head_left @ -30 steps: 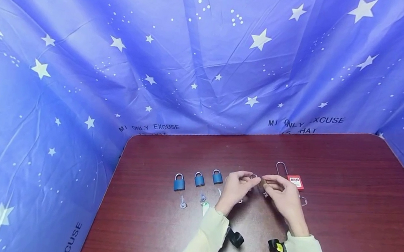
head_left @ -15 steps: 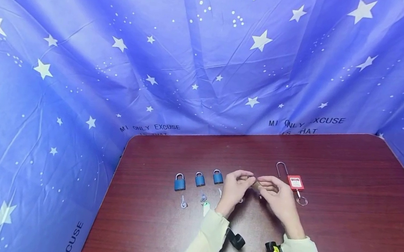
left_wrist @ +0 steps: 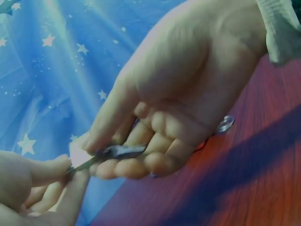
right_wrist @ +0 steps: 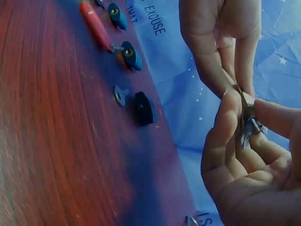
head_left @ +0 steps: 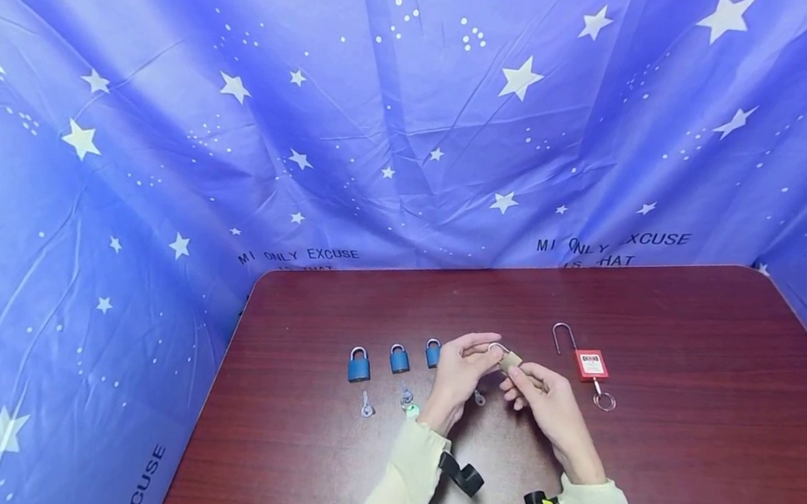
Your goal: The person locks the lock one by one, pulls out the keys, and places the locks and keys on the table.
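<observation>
Brass padlock point(head_left: 511, 363) is up off the worktop point(head_left: 681, 454), between both hands. Long axis slanted in head view: shackle points left and slightly up, body right. Left hand point(head_left: 459, 378) pinches shackle end; right hand point(head_left: 549, 406) grips body, keys point(right_wrist: 249, 134) at its fingers.

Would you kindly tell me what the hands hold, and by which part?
A brass-coloured padlock: the left hand holds its shackle end, the right hand pinches its body; keys lie against the right fingers.
</observation>
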`<state>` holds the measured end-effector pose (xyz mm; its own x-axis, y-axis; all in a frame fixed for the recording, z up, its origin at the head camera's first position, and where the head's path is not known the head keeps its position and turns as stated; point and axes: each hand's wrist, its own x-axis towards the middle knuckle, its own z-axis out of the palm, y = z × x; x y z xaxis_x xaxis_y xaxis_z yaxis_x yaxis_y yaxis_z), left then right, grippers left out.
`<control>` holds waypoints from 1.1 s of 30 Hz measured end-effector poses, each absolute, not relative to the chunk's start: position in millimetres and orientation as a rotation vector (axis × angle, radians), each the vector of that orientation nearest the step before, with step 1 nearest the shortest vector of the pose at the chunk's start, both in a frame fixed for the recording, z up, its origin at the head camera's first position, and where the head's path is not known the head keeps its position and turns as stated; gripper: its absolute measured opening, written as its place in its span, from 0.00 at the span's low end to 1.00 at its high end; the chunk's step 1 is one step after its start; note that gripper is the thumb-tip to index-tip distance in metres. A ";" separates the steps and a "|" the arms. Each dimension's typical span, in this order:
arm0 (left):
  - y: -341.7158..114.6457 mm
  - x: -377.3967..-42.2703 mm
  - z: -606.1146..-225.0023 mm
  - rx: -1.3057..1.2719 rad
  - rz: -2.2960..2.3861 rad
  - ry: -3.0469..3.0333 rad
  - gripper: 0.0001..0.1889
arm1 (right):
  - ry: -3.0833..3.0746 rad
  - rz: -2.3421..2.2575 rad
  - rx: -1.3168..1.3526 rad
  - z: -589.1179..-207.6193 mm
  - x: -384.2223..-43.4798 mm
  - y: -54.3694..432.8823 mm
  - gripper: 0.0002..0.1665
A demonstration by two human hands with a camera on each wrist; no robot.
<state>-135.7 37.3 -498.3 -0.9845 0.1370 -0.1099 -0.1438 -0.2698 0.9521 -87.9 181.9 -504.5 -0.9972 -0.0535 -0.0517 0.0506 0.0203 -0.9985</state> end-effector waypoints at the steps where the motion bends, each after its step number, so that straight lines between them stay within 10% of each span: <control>1: 35.9 -136.0 -497.8 -0.001 2.347 1.799 0.14 | 2.210 -2.133 0.001 -504.1 -88.2 181.6 0.19; 33: 14.6 -131.6 -486.3 0.670 1.512 2.742 0.26 | 2.225 -2.123 -0.003 -481.7 -78.9 163.0 0.19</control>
<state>-131.6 14.6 -486.3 -0.9107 0.3296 0.2489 0.3864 0.4669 0.7954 -78.9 163.0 -481.7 -0.9978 -0.0469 -0.0467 0.0445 0.0481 -0.9979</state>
